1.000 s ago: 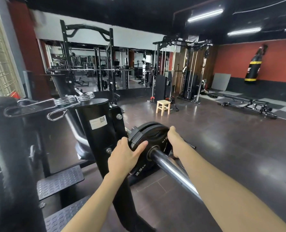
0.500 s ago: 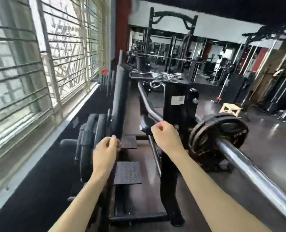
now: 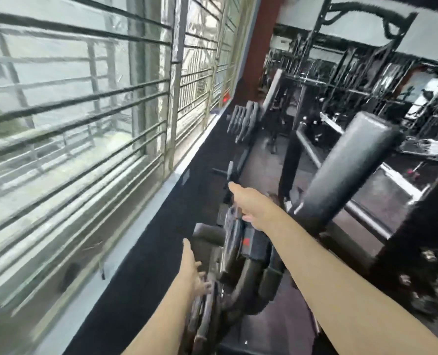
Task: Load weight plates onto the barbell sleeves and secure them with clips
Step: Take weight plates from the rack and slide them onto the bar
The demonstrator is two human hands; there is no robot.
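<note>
Here both bare arms stretch forward and down toward a rack of weight plates [image 3: 228, 254] that stands along the black floor strip beneath the barred window [image 3: 84, 111]. The left hand [image 3: 196, 274] is low, palm turned toward the rack, fingers [image 3: 204, 285] loosely spread and reaching the rim of the nearest stored plates; whether they actually touch the rim is blurred, and nothing is gripped. The right hand [image 3: 251, 206] reaches farther out, its arm crossing above the rack, with the hand extended flat and its fingers fairly close together, pointing away from the camera; it lies over or just against the upper edge of a plate on the rack, though the blur hides any contact. The plates stand upright on edge, packed side by side, directly below and between the two hands. A second stack of plates [image 3: 244, 121] sits farther along the rack, well beyond the right hand. To the right of the rack rises a padded black roller [image 3: 346, 170], tilted, beside the right forearm.
</note>
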